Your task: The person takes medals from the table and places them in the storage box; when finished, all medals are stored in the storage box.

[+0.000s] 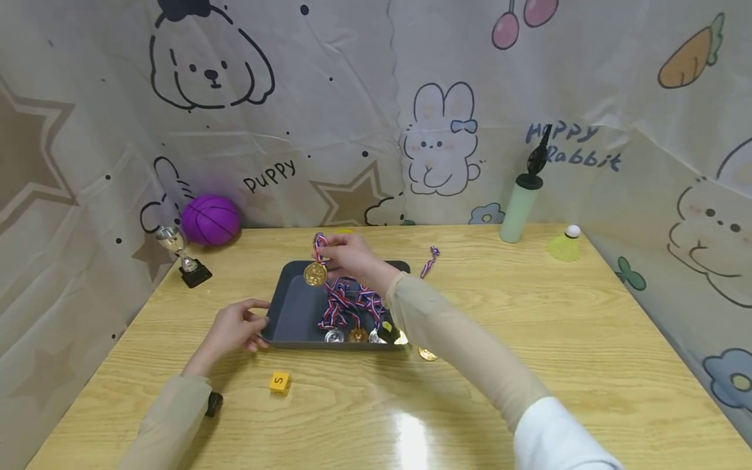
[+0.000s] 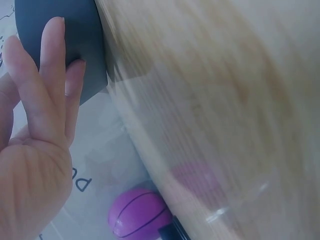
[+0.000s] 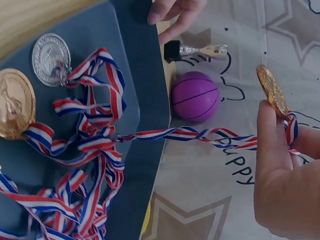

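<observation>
My right hand (image 1: pixel 354 256) pinches the red, white and blue ribbon close to a gold medal (image 1: pixel 315 274), holding it above the dark grey tray (image 1: pixel 296 307). In the right wrist view its twisted ribbon (image 3: pixel 190 134) stretches back to the tangle in the tray. My left hand (image 1: pixel 232 326) touches the tray's left side with fairly straight fingers (image 2: pixel 52 65). Inside the tray lie bunched ribbons (image 1: pixel 337 303), silver medals (image 1: pixel 334 336) and a bronze-coloured medal (image 1: pixel 358 335). A gold medal (image 1: pixel 427 354) lies on the table just right of the tray, partly behind my right forearm.
A yellow lettered cube (image 1: pixel 280 383) sits in front of the tray. Back left stand a trophy cup (image 1: pixel 183 256) and a purple ball (image 1: pixel 211 220). A green hand pump (image 1: pixel 519 209) and a yellow shuttlecock (image 1: pixel 565 245) are back right. Another ribbon (image 1: pixel 429 263) lies behind my forearm.
</observation>
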### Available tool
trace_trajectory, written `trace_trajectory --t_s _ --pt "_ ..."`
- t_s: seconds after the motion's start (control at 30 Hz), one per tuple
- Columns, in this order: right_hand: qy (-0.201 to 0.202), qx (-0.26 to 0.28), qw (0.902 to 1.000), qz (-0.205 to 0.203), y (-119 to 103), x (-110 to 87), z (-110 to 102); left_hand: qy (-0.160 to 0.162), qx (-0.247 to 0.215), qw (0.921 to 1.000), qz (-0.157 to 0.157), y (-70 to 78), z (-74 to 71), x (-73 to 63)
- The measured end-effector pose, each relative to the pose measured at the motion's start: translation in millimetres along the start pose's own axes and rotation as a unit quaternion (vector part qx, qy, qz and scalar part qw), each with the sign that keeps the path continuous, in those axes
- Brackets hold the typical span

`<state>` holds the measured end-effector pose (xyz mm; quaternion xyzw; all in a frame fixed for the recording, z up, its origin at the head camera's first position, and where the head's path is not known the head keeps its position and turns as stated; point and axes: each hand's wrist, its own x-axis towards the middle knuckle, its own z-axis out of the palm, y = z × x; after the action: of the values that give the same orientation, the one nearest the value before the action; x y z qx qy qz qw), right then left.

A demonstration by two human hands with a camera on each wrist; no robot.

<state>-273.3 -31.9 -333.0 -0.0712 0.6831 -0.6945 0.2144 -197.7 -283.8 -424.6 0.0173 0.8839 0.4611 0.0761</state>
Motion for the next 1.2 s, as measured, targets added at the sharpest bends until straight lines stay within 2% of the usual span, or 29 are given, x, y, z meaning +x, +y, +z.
trace_trajectory --t_s 0.13,0.23,0.47,0.6,0.83,1.03,1.2 --pt "0.026 0.012 0.9992 -0.029 -1 7.3 1 -0.001 0.001 1.0000 -0.003 -0.6 0.2 -0.2" --pt "0.030 0.005 0.9989 -0.036 3 10.4 1 -0.003 0.002 1.0000 -0.001 -0.2 -0.4 -0.1" --pt "0.027 -0.041 0.9988 -0.003 34 8.8 7 -0.003 0.004 1.0000 -0.002 2.8 -1.5 0.0" --pt "0.029 -0.040 0.9988 0.008 52 4.5 15 -0.003 0.001 1.0000 -0.002 1.4 -0.5 0.3" --pt "-0.005 -0.043 0.9986 0.030 73 -4.7 26 0.002 0.001 1.0000 -0.004 0.5 0.2 0.5" --pt "0.013 -0.053 0.9978 0.038 85 -7.3 29 0.002 0.008 1.0000 -0.006 1.7 0.9 -0.3" --pt "0.022 -0.068 0.9970 0.030 92 -8.2 29 0.003 0.008 0.9999 -0.006 2.4 1.8 -1.4"
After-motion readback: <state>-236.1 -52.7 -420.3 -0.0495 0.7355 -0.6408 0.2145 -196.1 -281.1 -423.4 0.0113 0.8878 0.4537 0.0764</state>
